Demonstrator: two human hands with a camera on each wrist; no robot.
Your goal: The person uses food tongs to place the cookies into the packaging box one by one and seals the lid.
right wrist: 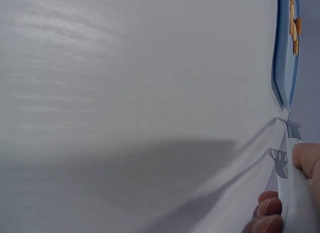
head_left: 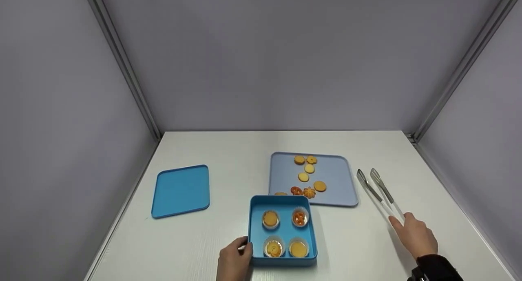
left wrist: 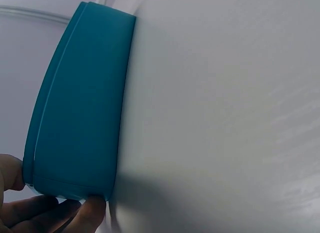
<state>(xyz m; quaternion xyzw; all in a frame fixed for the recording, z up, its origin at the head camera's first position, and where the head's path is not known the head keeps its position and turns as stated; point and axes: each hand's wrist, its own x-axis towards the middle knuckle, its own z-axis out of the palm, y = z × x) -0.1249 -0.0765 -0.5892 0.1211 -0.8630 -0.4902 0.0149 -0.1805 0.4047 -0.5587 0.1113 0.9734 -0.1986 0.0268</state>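
Item 1, my left hand [head_left: 234, 259]: fingers curled round the near left corner of the blue box [head_left: 253, 224], thumb on its rim, fingertips [left wrist: 75, 213] under the lower edge in the left wrist view. The box sits on the white table [head_left: 228, 150] directly right of this hand, lid off.

Item 2, box contents: four paper cups, each holding a cookie. The two near ones [head_left: 273, 248] [head_left: 298, 248] lie just right of my left thumb; the two far ones [head_left: 270, 219] [head_left: 299, 218] lie beyond them.

Item 3, my right hand [head_left: 414, 234]: fingers closed on the white handle end of the tongs [head_left: 377, 189]. The right wrist view shows thumb and fingertips [right wrist: 267, 208] pinching that handle. The metal arms of the tongs lie spread on the table, pointing away from this hand.

Item 4, pale blue tray [head_left: 338, 179]: beyond the box, between my hands and further out, left of the tongs. Loose cookies [head_left: 306, 175] lie on it, mostly toward its left half.

Item 5, blue lid [head_left: 181, 190]: flat on the table, well apart from the box, beyond and left of my left hand.
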